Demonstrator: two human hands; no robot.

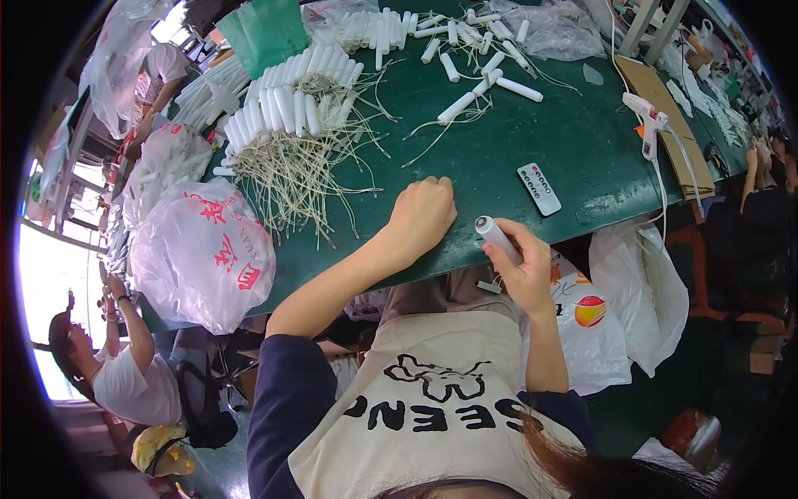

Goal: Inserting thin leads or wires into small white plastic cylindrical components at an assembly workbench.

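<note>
In my right hand (532,266) is a short white cylinder (497,239), tilted, its dark round end facing up and away. A small white plug (489,287) shows just below it, past the table edge. My left hand (420,216) rests on the green table (474,166) near its front edge, fingers curled in; whatever is inside them, if anything, is hidden. A white remote control (539,189) with several buttons lies to the right, beyond my right hand. Far left of my left hand, white cylinders (287,112) lie in rows, thin pale wires (291,183) trailing toward me.
More wired cylinders (519,89) lie scattered at the back. A white glue gun (648,121) with its cord sits by a cardboard strip (665,125) at right. Full plastic bags (204,249) crowd the left edge; white bags (636,291) hang below the right. Another person (133,374) works at left.
</note>
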